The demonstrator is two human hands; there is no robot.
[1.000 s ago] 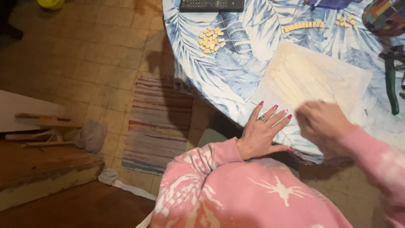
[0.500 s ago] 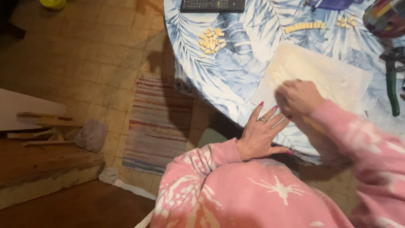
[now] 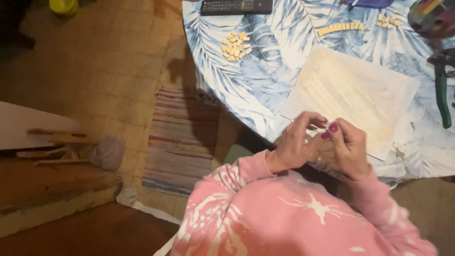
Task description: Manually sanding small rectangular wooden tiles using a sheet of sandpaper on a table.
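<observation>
My left hand (image 3: 295,142) and my right hand (image 3: 348,148) meet at the near edge of a cream square board (image 3: 365,87). The board lies on a round table with a blue leaf-print cloth (image 3: 256,95). The fingers of both hands curl in and touch each other, the red nails pointing inward. Whether anything small sits between the fingertips is hidden. Pink sleeves cover both arms. A loose pile of small cream tiles (image 3: 235,46) lies at the table's far left. A short row of the same tiles (image 3: 341,28) lies beyond the board.
A black remote (image 3: 236,6) rests at the table's far edge. A green-handled tool (image 3: 443,95) and a many-coloured dish (image 3: 433,16) are at the right. Below, a striped rug (image 3: 177,137) covers the tiled floor. Wooden scraps (image 3: 57,142) lie at the left.
My left hand has lifted off the board's edge and curled. My right hand has drawn back from the board to meet it.
</observation>
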